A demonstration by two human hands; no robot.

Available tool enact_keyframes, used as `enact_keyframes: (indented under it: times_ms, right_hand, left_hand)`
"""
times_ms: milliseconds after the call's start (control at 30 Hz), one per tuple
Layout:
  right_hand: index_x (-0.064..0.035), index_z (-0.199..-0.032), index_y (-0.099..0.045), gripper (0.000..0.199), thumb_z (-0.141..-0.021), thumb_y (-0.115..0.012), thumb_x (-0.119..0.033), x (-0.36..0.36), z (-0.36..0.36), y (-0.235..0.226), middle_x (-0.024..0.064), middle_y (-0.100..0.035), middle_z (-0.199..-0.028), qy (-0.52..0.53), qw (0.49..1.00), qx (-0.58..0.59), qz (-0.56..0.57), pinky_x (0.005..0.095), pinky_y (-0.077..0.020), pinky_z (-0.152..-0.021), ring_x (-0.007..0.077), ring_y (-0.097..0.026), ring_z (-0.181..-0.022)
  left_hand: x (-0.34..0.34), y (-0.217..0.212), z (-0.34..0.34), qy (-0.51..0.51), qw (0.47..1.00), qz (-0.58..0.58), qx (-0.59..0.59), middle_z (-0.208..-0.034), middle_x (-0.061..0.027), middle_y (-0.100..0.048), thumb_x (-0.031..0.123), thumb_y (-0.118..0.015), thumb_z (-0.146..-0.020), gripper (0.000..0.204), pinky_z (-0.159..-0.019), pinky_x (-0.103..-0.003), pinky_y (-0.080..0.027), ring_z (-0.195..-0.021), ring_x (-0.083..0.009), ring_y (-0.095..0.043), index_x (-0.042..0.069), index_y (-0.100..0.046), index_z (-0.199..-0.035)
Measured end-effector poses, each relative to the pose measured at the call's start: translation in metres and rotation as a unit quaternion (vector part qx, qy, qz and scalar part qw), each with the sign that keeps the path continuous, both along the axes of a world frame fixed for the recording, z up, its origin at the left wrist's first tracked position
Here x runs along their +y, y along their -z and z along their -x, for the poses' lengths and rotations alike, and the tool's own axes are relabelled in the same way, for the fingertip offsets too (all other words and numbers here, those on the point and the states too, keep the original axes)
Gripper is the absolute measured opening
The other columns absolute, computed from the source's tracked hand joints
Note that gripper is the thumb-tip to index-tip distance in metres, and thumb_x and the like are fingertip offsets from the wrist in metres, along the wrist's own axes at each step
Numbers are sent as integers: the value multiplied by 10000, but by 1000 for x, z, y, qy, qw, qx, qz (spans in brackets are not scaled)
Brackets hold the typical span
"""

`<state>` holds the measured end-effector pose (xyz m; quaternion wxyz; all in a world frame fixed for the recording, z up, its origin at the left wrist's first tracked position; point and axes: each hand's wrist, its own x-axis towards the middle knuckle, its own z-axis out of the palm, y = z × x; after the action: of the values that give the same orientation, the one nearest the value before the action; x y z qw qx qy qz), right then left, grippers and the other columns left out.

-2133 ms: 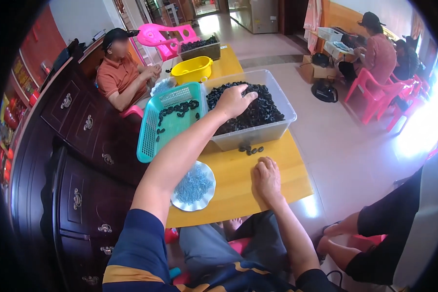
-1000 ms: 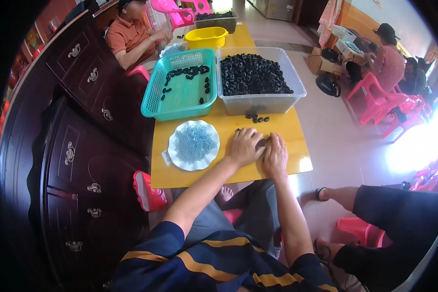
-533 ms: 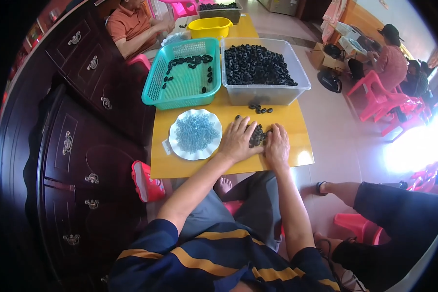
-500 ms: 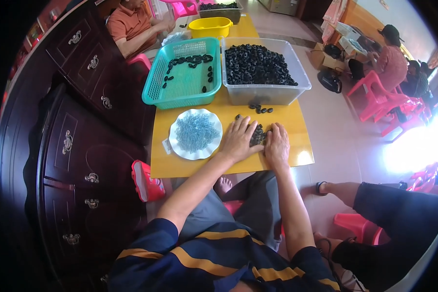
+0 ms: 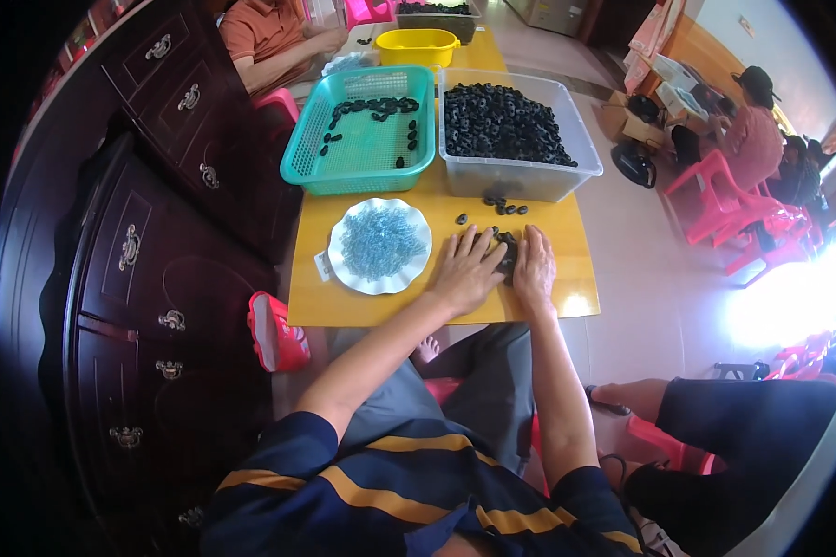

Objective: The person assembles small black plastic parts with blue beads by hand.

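Small black oval pieces, some with a hole, lie in a cluster (image 5: 507, 254) on the yellow table, between my two hands. My left hand (image 5: 469, 273) rests flat with fingers spread, touching the cluster's left side. Along its right side, my right hand (image 5: 534, 269) stretches its fingers forward, held close together. Part of the cluster is hidden under my fingers. A single black piece (image 5: 462, 219) sits beyond my left fingertips, and several more (image 5: 504, 206) lie by the clear bin. Left of my hands is a white scalloped plate (image 5: 339, 272) heaped with small clear bluish pieces.
A clear plastic bin (image 5: 520, 182) full of black pieces and a green basket (image 5: 344, 179) with several pieces stand beyond. A yellow tub (image 5: 416, 48) is farther back. Dark drawers (image 5: 172, 251) line the left. Other people sit at far left, right and lower right.
My hands have shifted slightly around the cluster, and its pieces have moved between them. The single piece near my left fingertips now shows apart from the hand. The whole view has tilted a little.
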<state>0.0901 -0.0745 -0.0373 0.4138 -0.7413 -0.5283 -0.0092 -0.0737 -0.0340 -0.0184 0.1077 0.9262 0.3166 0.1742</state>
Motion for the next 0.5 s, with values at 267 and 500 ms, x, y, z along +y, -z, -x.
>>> enact_keyframes:
  times_ms: [267, 500]
  right_hand:
    - [-9, -1284, -552, 324, -993, -520, -149, 1, -3, 5, 226, -573, -1314, -5, 1000, -19, 13, 473, -404, -1062, 397, -512, -1250]
    - [-9, -1264, -565, 323, -970, -553, -142, 1, 2, 3, 215, -563, -1330, 6, 999, -29, 23, 468, -397, -1067, 391, -506, -1259]
  left_hand:
    - [-9, 2, 3, 24, 1000, -16, -7, -1551, -188, -350, 382, -553, -959, 599, -1170, -602, -191, -1459, -416, -252, 101, -428, -1473]
    - [-19, 1, 26, -15, 997, 1, -80, -1547, -209, -344, 273, -622, -923, 617, -1173, -574, -216, -1456, -412, -270, 82, -427, -1476]
